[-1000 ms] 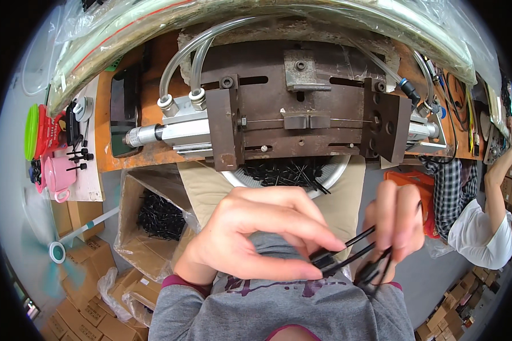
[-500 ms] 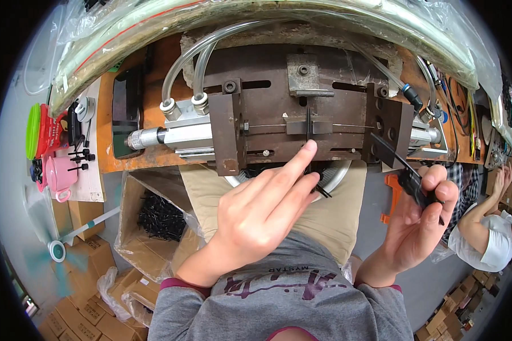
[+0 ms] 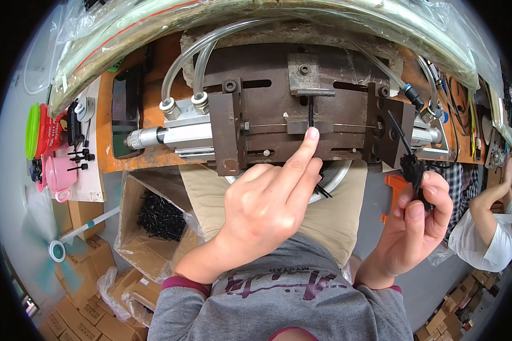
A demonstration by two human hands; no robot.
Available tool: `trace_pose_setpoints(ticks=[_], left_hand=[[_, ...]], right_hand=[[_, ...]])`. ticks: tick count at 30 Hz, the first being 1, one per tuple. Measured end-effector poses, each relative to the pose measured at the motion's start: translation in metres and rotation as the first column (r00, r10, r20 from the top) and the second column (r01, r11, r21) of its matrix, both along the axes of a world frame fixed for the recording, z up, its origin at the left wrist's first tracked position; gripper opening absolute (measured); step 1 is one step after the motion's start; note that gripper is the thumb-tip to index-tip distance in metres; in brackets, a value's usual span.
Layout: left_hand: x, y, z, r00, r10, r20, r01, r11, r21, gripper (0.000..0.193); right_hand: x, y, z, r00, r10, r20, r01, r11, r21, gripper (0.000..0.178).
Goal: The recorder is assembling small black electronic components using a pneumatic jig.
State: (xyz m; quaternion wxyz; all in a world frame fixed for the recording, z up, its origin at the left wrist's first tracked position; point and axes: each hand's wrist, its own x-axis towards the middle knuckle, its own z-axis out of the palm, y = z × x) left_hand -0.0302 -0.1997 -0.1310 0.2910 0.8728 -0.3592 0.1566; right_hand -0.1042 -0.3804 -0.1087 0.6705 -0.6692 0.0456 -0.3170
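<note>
My left hand (image 3: 267,204) reaches over the near edge of a brown metal fixture (image 3: 273,108). Its index fingertip presses on a thin black ribbed rod (image 3: 311,111), which lies across the small steel block (image 3: 294,126) and runs up to the middle bracket (image 3: 304,77). The thumb and the rod's near end are hidden under this hand. Off to the right, my right hand (image 3: 418,224) is closed round a black part with a bulky head (image 3: 412,170), its thin ribbed shaft pointing up and left past the fixture's right-hand plate (image 3: 389,128).
Air cylinders (image 3: 188,131) with clear hoses (image 3: 179,62) flank the fixture. Below the bench, an open box (image 3: 159,216) holds black parts. A pink cup (image 3: 61,175) and a small fan (image 3: 57,251) are at left. Another person (image 3: 486,238) sits at right.
The black rod under my left hand has slid away from me, up to the bracket, and the fingertip moved slightly with it. My right hand has tipped its part more upright.
</note>
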Motion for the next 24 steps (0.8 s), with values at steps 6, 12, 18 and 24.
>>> trace_pose_setpoints(ticks=[6,12,18,24], left_hand=[[0.001,0.002,0.004,0.997,0.003,-0.075,-0.004,1.0,-0.016,0.029],[-0.01,0.009,0.012,0.731,-0.439,-0.522,0.006,0.769,-0.639,0.049],[-0.01,0.018,0.011,0.309,-0.775,-0.552,-0.43,0.404,-0.808,0.031],[-0.006,0.024,0.014,0.003,-0.844,-0.537,-0.489,0.467,-0.737,0.028]], right_hand=[[-0.001,-0.003,-0.004,0.999,-0.001,0.04,0.016,0.929,-0.371,0.026],[0.007,0.007,-0.004,0.991,0.099,0.086,-0.034,0.827,-0.562,0.029],[0.01,0.014,-0.005,0.979,0.177,0.106,-0.064,0.75,-0.659,0.026],[0.005,0.011,-0.001,0.921,0.383,0.074,-0.284,0.788,-0.546,0.021]])
